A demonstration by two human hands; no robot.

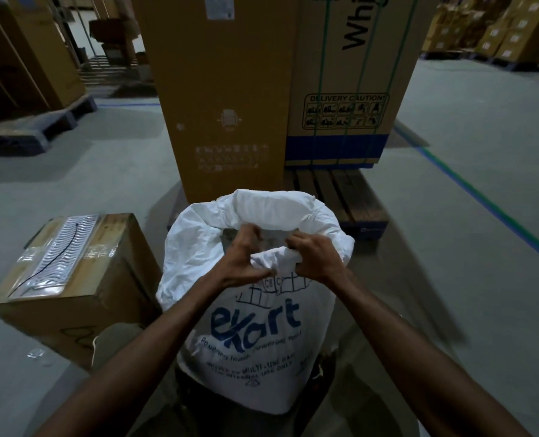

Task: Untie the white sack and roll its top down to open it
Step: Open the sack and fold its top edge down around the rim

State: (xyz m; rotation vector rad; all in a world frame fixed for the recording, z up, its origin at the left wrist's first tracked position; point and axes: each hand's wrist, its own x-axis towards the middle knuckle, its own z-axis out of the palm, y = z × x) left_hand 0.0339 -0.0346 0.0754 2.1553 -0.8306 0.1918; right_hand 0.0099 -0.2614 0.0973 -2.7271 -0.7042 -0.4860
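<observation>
A white sack (255, 357) with blue "ekart" print stands upright on the floor right in front of me. Its mouth is open, and the far and left parts of its rim (274, 201) are folded outward into a thick roll. My left hand (241, 264) and my right hand (315, 257) both pinch the near edge of the rim, close together, with bunched white fabric between them. The inside of the sack is dark and mostly hidden by my hands.
A taped cardboard box (72, 279) sits on the floor just left of the sack. Tall cartons (230, 89) stand on a wooden pallet (340, 197) directly behind it. More stacked cartons line the far left and far right. Grey floor with a blue-green line (482, 197) lies to the right.
</observation>
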